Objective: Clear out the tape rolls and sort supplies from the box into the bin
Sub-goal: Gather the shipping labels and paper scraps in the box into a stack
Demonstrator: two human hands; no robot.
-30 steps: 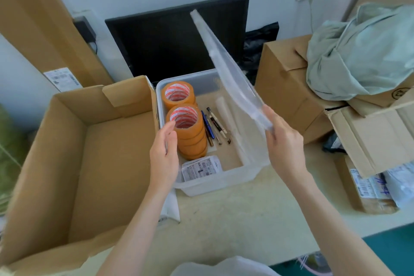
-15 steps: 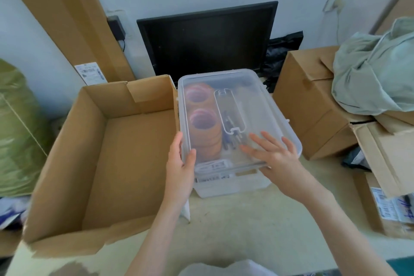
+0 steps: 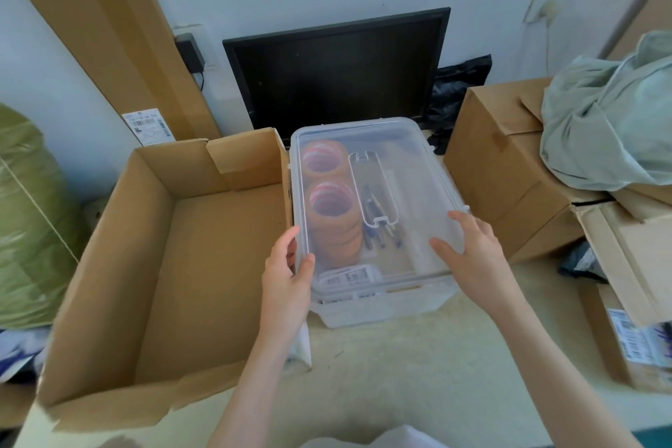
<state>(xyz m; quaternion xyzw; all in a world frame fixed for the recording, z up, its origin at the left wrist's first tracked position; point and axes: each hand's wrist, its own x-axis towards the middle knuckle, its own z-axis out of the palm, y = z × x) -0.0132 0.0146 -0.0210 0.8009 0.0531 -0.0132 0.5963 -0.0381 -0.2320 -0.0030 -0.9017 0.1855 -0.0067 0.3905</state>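
A clear plastic bin [image 3: 381,309] stands on the table with its clear lid [image 3: 411,164] lying flat on top. Through the lid I see two stacks of orange tape rolls [image 3: 332,200], several pens [image 3: 378,229] and a white labelled packet [image 3: 349,276]. My left hand [image 3: 287,276] holds the lid's left edge, thumb on top and fingers down the side. My right hand [image 3: 469,255] rests with straight, spread fingers on the lid's right side. An open brown cardboard box [image 3: 109,247] sits directly left of the bin, nothing visible inside it.
A black monitor [image 3: 338,69] leans on the wall behind the bin. A closed cardboard box [image 3: 502,164] stands close on the right, with a pale green cloth [image 3: 611,113] and more boxes [image 3: 636,320] beyond. A green sack [image 3: 25,222] sits far left.
The lid, held up on edge in my right hand a second ago, now lies flat on the bin. My right hand has slid to the lid's right side; my left thumb sits on its left edge.
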